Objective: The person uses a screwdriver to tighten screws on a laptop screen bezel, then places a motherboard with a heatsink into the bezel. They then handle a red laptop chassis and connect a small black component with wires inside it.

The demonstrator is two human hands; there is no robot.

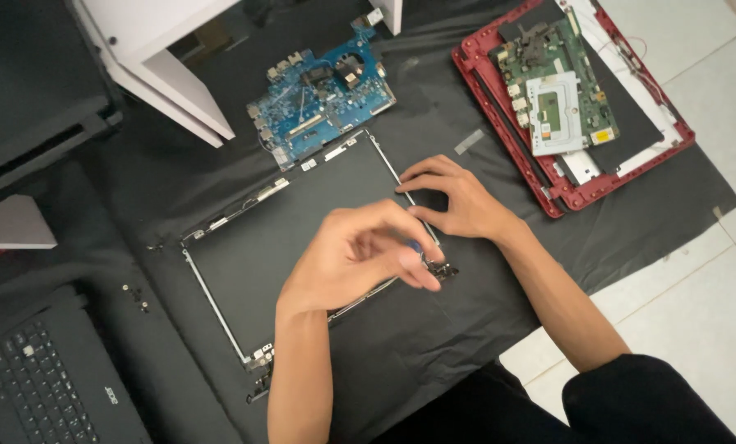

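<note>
A dark laptop screen panel (286, 238) in a thin metal frame lies flat on a black cloth (466, 329). My left hand (355, 259) hovers over the panel's near right corner, fingers pinched around a small blue-handled tool (415, 246) that is mostly hidden. My right hand (458, 199) rests on the panel's right edge with its fingers spread, the fingertips pressing the frame. A small hinge bracket (448, 270) sits at the corner just below my left fingertips.
A blue circuit board (327, 90) lies beyond the panel. A red laptop shell (565, 193) holding a green board (565, 82) is at the far right. A black laptop keyboard (47, 386) is near left, white furniture (162, 57) far left, white tiles (696, 312) right.
</note>
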